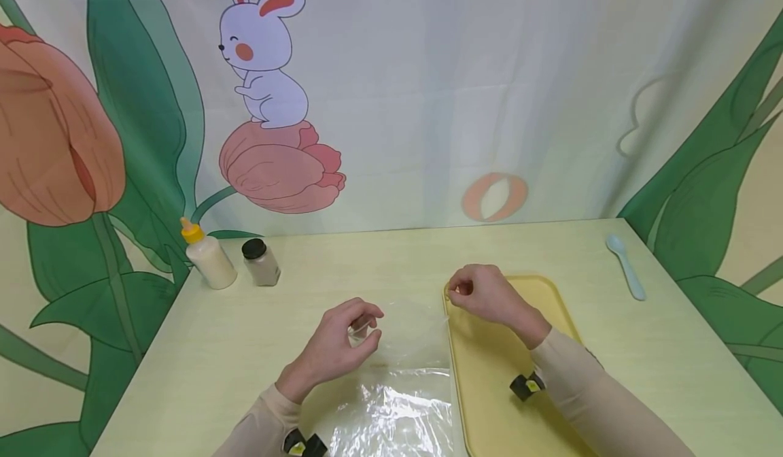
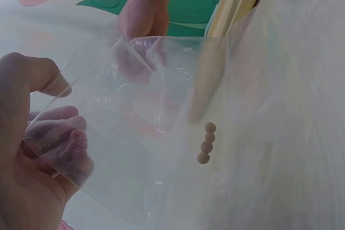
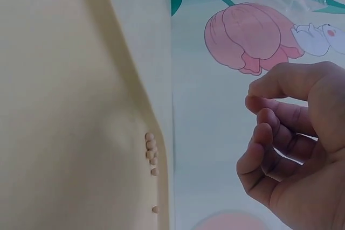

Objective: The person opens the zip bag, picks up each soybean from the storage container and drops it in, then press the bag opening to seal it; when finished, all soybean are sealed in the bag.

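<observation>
My left hand holds the mouth of a clear plastic bag, its fingers curved and thumb apart. In the left wrist view the film runs across that hand. A row of small tan balls shows through the film; whether they lie inside the bag I cannot tell. Above the yellow tray's far left corner is my right hand, thumb and index tips together. The right wrist view shows no object in its curled fingers. Several tan balls lie along the tray's edge.
At the back left stand a bottle with a yellow nozzle and a small jar with a black lid. A pale blue spoon lies right of the tray. Behind the table hangs a printed cloth.
</observation>
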Tool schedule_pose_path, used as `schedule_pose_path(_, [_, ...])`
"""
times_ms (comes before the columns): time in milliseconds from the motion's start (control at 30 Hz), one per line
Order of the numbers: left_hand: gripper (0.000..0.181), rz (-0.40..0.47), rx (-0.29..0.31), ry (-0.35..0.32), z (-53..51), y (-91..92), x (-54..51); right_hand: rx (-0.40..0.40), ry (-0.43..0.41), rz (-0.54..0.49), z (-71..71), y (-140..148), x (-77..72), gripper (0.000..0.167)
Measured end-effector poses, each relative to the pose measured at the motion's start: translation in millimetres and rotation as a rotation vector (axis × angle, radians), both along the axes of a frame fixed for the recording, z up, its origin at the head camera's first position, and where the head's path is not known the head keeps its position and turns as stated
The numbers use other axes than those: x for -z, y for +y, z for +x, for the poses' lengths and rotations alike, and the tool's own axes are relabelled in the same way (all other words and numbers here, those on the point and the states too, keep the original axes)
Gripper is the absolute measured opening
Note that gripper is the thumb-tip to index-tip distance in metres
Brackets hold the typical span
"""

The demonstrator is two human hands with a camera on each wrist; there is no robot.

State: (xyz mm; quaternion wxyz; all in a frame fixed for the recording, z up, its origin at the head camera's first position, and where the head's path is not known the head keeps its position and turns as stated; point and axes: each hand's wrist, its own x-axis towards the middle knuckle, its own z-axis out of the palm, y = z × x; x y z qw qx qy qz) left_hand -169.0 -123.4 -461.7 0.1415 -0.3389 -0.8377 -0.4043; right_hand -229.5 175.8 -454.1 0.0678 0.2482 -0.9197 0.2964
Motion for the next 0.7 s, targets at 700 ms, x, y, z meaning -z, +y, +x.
schedule_pose_path(700, [0.02,0.005,0.006,0.005,0.2,-1.7,1.6,-0.066,0.136,-0.14,24.0,-20.3,-26.3,0.004])
